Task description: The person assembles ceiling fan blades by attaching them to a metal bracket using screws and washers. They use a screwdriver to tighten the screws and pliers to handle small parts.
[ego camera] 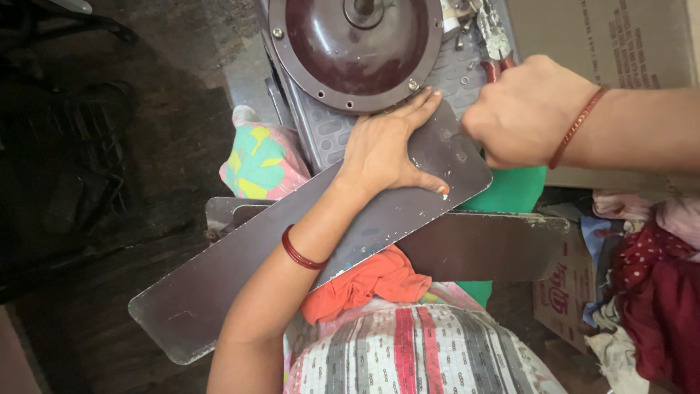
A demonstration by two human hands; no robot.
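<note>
My left hand [386, 149] lies flat, fingers spread, on the upper end of a long brown fan blade [240, 255], pressing it against a round maroon fan motor housing [355, 47]. My right hand [526, 109] is closed around red-handled pliers [496, 44] whose metal jaws point up beside the housing, at the blade's top corner. The blade slants from lower left to upper right across my lap. A second brown blade [481, 248] lies underneath it, pointing right.
The housing rests on a grey plastic stool [328, 135]. A cardboard box [620, 44] stands at the upper right, another box [569, 284] and a heap of clothes [649, 284] at the right. Colourful fabric [262, 160] lies at the left. The floor is dark.
</note>
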